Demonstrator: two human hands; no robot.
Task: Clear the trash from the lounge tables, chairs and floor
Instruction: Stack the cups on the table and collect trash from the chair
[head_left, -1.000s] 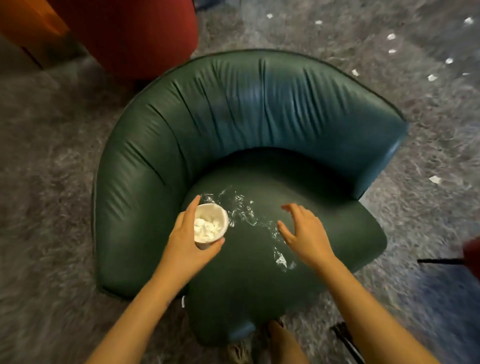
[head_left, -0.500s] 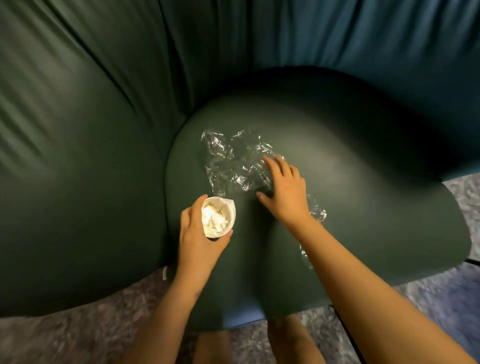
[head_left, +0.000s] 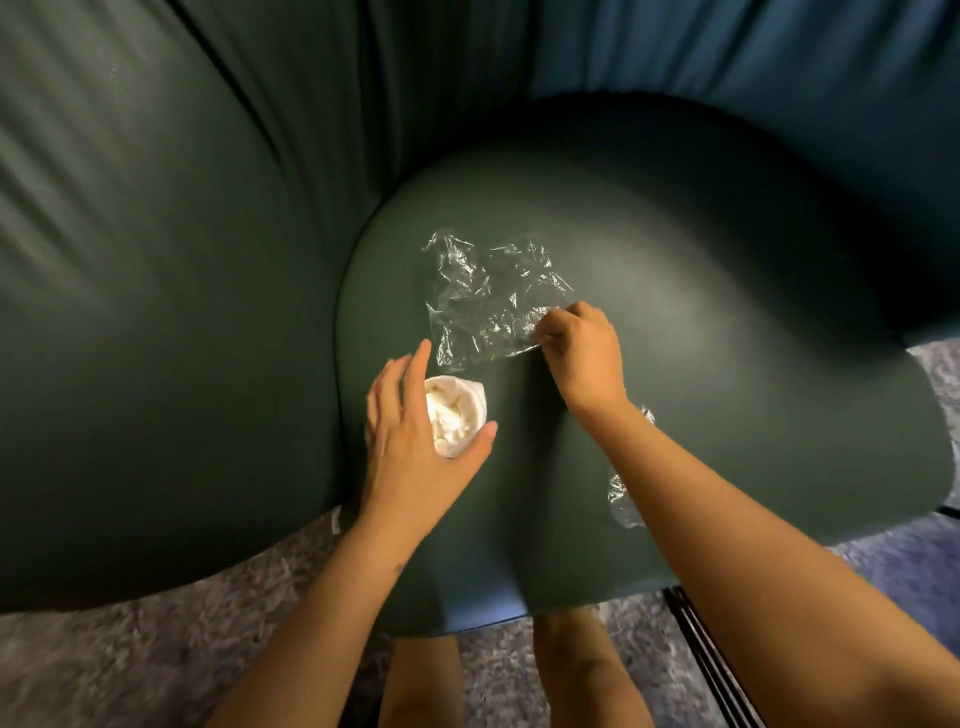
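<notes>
The plastic wrap (head_left: 488, 296) is clear, crinkled and glinting, lying flat on the green chair seat (head_left: 727, 312) at 1 o'clock from the one white paper cup (head_left: 457, 413), which is stuffed with white scraps. A second clear scrap (head_left: 623, 499) shows at 5 o'clock, beside my forearm. My right hand (head_left: 584, 353), fingers curled, pinches the wrap's 4 o'clock edge. My left hand (head_left: 415, 447) grips the cup between thumb and fingers.

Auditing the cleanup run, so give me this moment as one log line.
left hand: holds white cup | right hand: pinches edge of clear plastic wrap | wrap: lying on green chair seat
</notes>
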